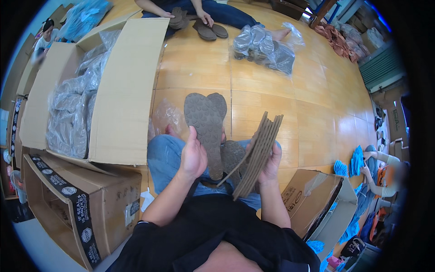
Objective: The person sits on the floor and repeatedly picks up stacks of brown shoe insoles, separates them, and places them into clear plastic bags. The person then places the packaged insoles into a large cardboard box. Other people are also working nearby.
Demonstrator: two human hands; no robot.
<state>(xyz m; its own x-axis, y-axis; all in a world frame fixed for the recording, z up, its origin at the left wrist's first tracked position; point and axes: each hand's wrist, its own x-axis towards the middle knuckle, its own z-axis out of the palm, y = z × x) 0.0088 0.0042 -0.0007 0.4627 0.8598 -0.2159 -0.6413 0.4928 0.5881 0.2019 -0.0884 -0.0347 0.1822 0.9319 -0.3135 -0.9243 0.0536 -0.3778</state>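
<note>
My left hand (194, 157) is closed around the edge of a couple of brown-grey shoe soles (202, 119), fanned slightly apart, their pebble-patterned faces toward me. In my right hand (271, 167) is a stack of several similar soles (262, 154), seen edge-on and tilted. One thin sole at the stack's left side leans away from the rest. Between my hands, another patterned sole (233, 153) shows low over my lap, partly hidden by the stack. My legs (165, 156) in blue jeans are folded beneath.
At left stands an open carton (124, 90) with plastic-wrapped bundles (72, 109); another carton (106, 204) is below it. Right of me is a carton (308, 192). Ahead, a co-worker's hands handle brown soles (206, 31) near bagged soles (267, 50). Blue pieces (356, 161) lie beside another person.
</note>
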